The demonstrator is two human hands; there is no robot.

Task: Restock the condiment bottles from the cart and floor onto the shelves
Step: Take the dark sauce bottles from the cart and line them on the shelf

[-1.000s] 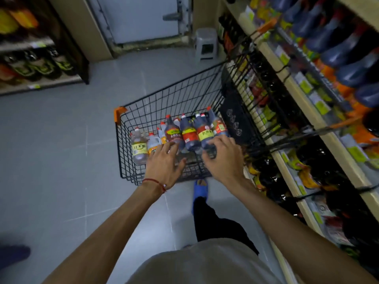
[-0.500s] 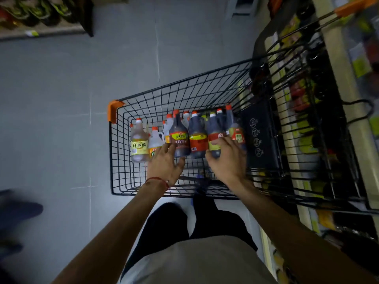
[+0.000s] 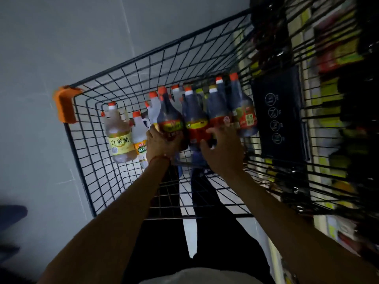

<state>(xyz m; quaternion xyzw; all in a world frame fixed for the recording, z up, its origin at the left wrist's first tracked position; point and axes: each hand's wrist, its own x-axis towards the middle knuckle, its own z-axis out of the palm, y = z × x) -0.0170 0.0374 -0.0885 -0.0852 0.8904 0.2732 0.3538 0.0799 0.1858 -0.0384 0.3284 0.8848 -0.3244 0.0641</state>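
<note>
A black wire cart (image 3: 82, 160) with an orange corner guard holds several condiment bottles with orange caps. My left hand (image 3: 161, 143) is wrapped around the base of a dark bottle with a red and green label (image 3: 169, 116). My right hand (image 3: 222, 147) rests with spread fingers against a dark bottle with a red label (image 3: 198, 124) and its neighbour (image 3: 218, 111). A pale vinegar bottle with a yellow label (image 3: 118, 133) and a small clear bottle (image 3: 140, 136) stand at the left. Another dark bottle (image 3: 245, 111) stands at the right.
Stocked shelves (image 3: 336, 58) run along the right, close behind the cart's folded child seat flap (image 3: 279, 111). Grey tiled floor (image 3: 61, 37) lies left of and beyond the cart. A dark shoe (image 3: 11, 214) shows at the left edge.
The view has dropped and closed in on the cart. My left hand has curled around the dark red-and-green bottle. My right hand stays on the dark bottles beside it.
</note>
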